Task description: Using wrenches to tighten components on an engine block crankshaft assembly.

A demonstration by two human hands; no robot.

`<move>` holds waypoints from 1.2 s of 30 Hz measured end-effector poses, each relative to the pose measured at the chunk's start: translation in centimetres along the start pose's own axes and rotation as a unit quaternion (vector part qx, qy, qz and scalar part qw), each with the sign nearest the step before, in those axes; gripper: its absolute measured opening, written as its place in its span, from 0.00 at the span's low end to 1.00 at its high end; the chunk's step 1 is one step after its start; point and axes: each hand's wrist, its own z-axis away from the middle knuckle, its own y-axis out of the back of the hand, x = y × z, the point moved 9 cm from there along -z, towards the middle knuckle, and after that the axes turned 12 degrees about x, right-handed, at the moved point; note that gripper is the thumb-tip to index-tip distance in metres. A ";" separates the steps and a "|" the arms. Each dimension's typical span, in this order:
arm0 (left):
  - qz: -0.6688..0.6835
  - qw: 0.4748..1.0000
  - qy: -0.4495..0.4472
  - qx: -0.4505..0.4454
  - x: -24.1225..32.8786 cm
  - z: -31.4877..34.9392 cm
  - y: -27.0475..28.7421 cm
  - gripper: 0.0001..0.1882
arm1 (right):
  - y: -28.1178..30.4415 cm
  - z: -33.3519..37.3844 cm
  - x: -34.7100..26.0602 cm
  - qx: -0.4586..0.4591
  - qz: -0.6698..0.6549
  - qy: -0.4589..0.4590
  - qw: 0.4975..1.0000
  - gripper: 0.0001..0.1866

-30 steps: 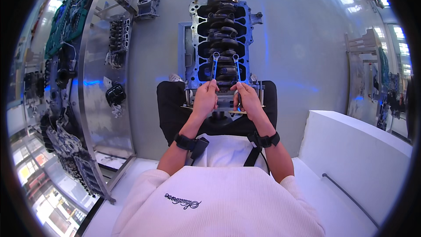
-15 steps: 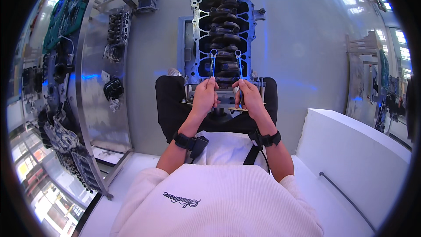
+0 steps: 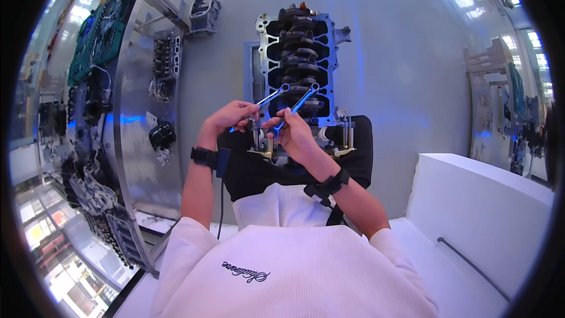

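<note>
My left hand [image 3: 234,115] pinches a shiny ring-ended wrench [image 3: 273,95], which slants up to the right with its ring end over the engine block. A second wrench [image 3: 305,99] is gripped in my right hand [image 3: 297,135], also slanting right, its far ring beside the first one. The lower end of this second wrench shows below the fingers. Beneath both tools lies the engine block [image 3: 330,76], with a dark crankshaft [image 3: 301,43] running along its middle. My hands are close together over the block's near end, partly hiding it.
Metal studs and a bracket [image 3: 347,136] stand at the block's near end, between my knees. On the left, a metal rack [image 3: 138,159] holds several engine parts. A metal casing [image 3: 204,14] lies on the floor beyond it. A white low wall [image 3: 471,200] stands on the right.
Both wrenches have tilted from upright to slanting right. My left hand has moved left, and my right hand has swung left toward it. The engine block sits slightly lower in view.
</note>
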 end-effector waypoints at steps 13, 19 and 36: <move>0.263 0.940 -0.124 0.180 -3.9 4.9 -2.4 0.16 | 6.6 6.6 -5.7 0.031 0.318 0.156 0.935 0.15; 0.306 0.925 -0.108 0.198 -9.7 7.1 -4.4 0.16 | 9.7 8.2 -9.1 0.098 0.376 0.238 0.890 0.15; 0.175 0.951 -0.119 0.225 -4.8 7.9 -5.0 0.17 | 11.3 6.2 -8.3 0.074 0.360 0.217 0.904 0.15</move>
